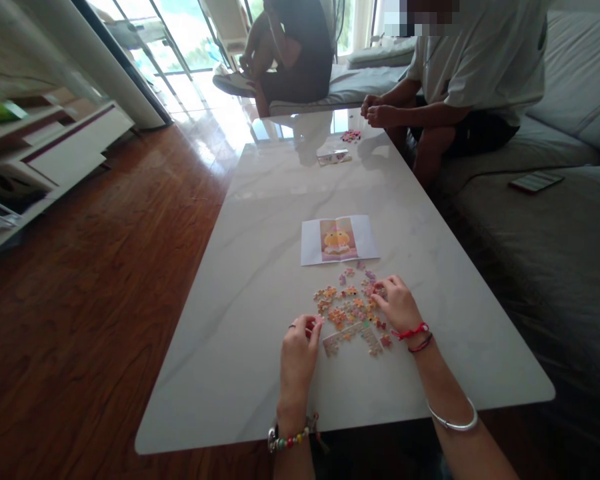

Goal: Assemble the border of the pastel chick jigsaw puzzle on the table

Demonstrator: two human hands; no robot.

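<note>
Loose jigsaw puzzle pieces (337, 316), mostly orange, yellow and pink, lie in a scattered heap on the white table. On their near side, joined pieces (350, 333) form a partial border with a straight top edge and two short sides. My left hand (299, 347) is left of the heap, thumb and fingertips pinched on what looks like a small pale puzzle piece. At the heap's right side, my right hand (399, 307) has its fingertips closed on a puzzle piece, largely hidden by the fingers. Beyond the heap lies a creased picture sheet (310, 243) showing a yellow-orange character.
The white marbled table (220, 347) has rounded corners. At its far end are another heap of pieces (351, 136) and a folded sheet (334, 157), near a seated person's hands (380, 113). Another person (300, 53) sits behind. A phone (536, 182) lies on the sofa.
</note>
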